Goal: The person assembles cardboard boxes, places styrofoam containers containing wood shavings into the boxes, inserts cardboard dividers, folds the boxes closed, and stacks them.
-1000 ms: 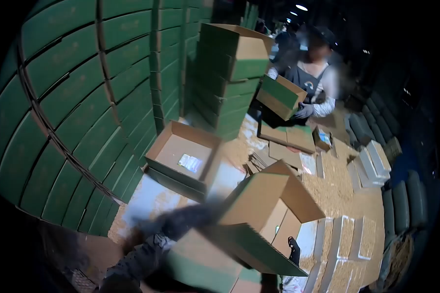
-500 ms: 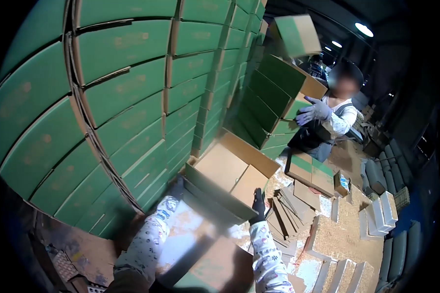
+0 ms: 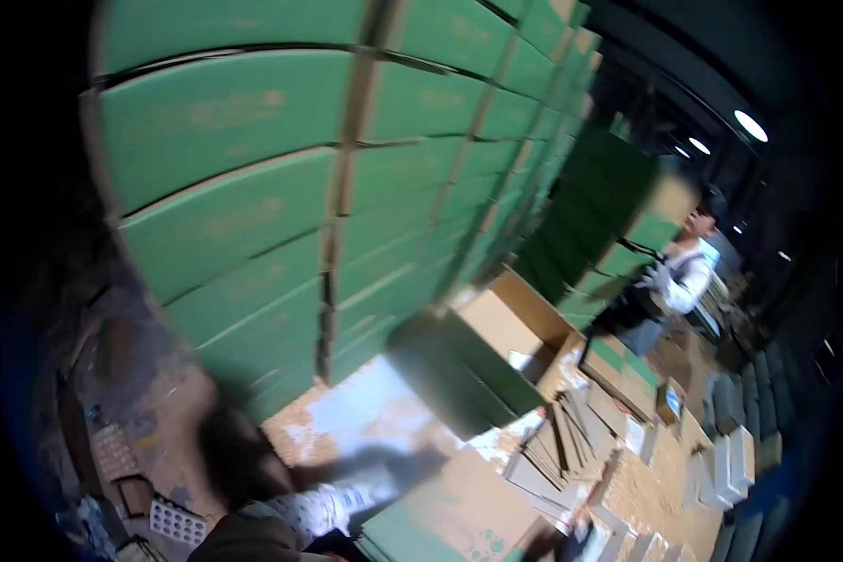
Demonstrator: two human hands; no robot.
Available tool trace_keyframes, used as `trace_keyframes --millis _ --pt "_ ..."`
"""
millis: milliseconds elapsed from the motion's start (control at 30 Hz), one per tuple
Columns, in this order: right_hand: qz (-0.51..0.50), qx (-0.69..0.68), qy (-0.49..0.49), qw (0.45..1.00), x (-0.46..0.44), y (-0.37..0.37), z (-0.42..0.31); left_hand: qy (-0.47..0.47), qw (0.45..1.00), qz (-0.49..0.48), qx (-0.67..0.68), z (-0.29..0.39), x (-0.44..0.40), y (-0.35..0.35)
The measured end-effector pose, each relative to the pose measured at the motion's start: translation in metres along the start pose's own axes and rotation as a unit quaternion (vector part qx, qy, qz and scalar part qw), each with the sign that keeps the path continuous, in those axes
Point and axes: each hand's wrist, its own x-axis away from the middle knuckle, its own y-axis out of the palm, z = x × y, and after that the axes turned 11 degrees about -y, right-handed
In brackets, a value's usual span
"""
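An open green carton with a brown inside stands beside the tall stack, away from both hands. Nearer to me lies a brown and green piece of cardboard or carton, its full shape cut off by the frame. My left hand, at the end of a patterned sleeve, is at its left side, too smeared by motion to show its fingers. My right hand, in a dark glove, is low at its right edge. The fingers there are blurred, so the grip is unclear.
A high wall of green cartons rises on the left. Behind the open carton, a gloved co-worker stands by another stack. Loose cardboard sheets and pale blocks lie to the right.
Both my hands have left the open carton and moved down toward the nearer cardboard. The view has swung left. The carton seen above the co-worker's stack no longer shows up there.
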Motion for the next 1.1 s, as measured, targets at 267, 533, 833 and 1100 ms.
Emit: trace_keyframes --millis 267,533,833,1100 --pt "-0.381 0.228 -0.158 0.882 0.087 0.277 -0.201 -0.112 0.988 0.049 -0.099 -0.062 0.028 0.113" --pt "-0.547 0.245 -0.199 0.775 0.133 0.35 -0.209 -0.203 0.973 0.113 -0.02 0.097 0.024 0.046" --pt "-0.586 0.288 -0.206 0.728 0.15 0.367 -0.203 0.003 0.963 0.255 -0.086 0.175 0.013 0.071" --pt "-0.624 0.34 -0.223 0.668 0.177 0.39 -0.181 0.033 0.976 0.199 -0.087 0.18 0.016 0.066"
